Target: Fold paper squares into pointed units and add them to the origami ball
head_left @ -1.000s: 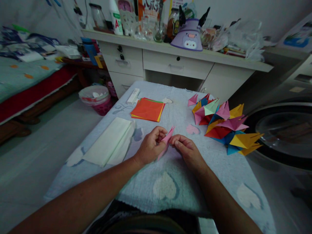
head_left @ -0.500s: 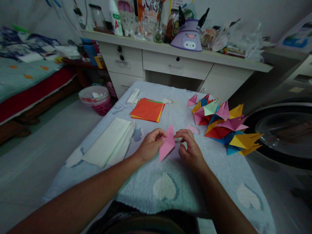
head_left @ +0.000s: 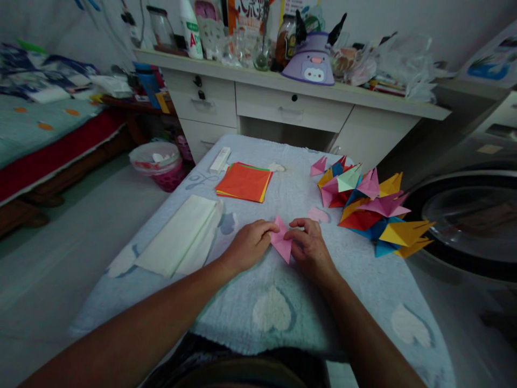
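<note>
A piece of pink origami paper (head_left: 282,245), folded to a narrow diamond, is between my hands above the cloth-covered table. My left hand (head_left: 251,243) pinches its left edge between thumb and fingers. On the other side, my right hand (head_left: 310,247) has its bent fingers closed on the paper's right edge; the thumb is partly hidden. Beyond the hands lies a stack of square paper (head_left: 244,182) with an orange-red sheet on top. To the right sits a cluster of folded paper cranes (head_left: 363,207) in several colours.
A folded white cloth or paper (head_left: 177,234) lies left of my hands. A small white box (head_left: 220,160) is near the table's far left corner. Behind stands a white desk (head_left: 291,105) crowded with jars. A pink bin (head_left: 159,164) is on the floor at left.
The pink paper has turned so its lower tip points right instead of left. My right hand has moved in from beside the paper and now grips its right edge.
</note>
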`<state>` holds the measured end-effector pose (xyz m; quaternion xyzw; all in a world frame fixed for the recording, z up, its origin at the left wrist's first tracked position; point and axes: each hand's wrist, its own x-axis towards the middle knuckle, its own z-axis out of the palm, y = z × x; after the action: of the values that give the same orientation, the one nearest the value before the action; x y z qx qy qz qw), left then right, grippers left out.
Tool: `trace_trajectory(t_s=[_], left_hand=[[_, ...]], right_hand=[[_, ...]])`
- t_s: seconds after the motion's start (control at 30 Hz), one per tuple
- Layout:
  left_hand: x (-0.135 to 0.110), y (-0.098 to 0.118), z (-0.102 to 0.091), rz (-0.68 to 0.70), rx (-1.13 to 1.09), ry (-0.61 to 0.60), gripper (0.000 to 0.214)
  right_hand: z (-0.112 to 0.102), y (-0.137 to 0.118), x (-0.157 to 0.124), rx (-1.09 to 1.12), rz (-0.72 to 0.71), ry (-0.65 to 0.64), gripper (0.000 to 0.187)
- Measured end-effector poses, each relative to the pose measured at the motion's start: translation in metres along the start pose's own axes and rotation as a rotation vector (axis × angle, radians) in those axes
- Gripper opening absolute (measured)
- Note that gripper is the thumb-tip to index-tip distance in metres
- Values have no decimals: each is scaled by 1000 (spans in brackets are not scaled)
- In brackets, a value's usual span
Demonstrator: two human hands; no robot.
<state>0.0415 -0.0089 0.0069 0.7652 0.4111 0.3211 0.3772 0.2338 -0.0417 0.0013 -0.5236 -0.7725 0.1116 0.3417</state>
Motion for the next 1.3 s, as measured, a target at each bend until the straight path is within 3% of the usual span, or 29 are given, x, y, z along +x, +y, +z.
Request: trace_trajectory(t_s=[0.17,0.33,0.57,0.83,0.97,1.13,1.3], left_hand=[[-2,-5,-3,105,304,-77,36],[-4,-4,-7,93,439,-117,34],[-3,-5,-2,93,503,-87,13],[-1,-3,3,14,571,-1,11],[-1,-4,4,19,540,37,10],[0,-6,6,92,491,-25,20],[1,-7,7,88,498,-44,24]], right_hand=[[3,4,-2,9,-1,-62,27],[7,8,-2,-2,33,-97,24],[8,7,3,-21,121,-115,8],[12,2,9,-165,310,-87,10],[12,0,8,-184,311,-91,7],[10,-5,8,-180,288,-125,5],[13,-9,8,-246,283,-132,16]])
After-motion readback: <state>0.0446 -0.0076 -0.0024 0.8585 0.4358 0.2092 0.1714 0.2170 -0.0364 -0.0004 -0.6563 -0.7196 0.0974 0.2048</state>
